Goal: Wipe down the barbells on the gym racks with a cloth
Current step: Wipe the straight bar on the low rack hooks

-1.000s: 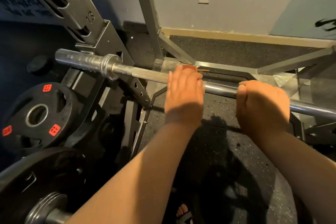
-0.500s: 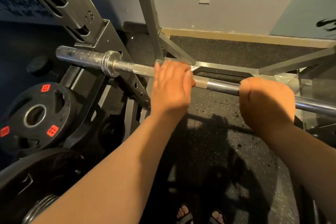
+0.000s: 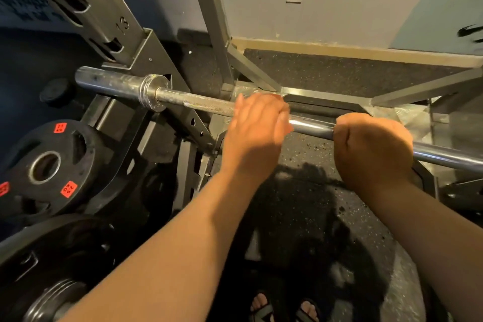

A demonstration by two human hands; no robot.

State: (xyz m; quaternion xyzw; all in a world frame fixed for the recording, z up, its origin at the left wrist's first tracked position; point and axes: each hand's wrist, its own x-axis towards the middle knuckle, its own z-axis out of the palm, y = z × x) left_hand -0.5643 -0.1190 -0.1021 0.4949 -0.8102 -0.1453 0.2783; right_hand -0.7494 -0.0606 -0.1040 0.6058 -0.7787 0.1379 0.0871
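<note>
Silver steel barbell [image 3: 203, 105] has both hands on it, lying across the grey metal rack [image 3: 104, 5] from far left to right. Left hand [image 3: 257, 136] curls its fingers over the shaft, and right hand [image 3: 373, 149] fist-grips it just to the right. Black weight plates with orange stickers [image 3: 47, 165] sit near left, speckled black rubber floor [image 3: 339, 78] underneath.

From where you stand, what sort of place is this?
Most likely a gym's free-weights area: a steel barbell lies beside a numbered rack upright, black weight plates with red labels sit at the left, and the floor looks like dark speckled rubber matting.
</note>
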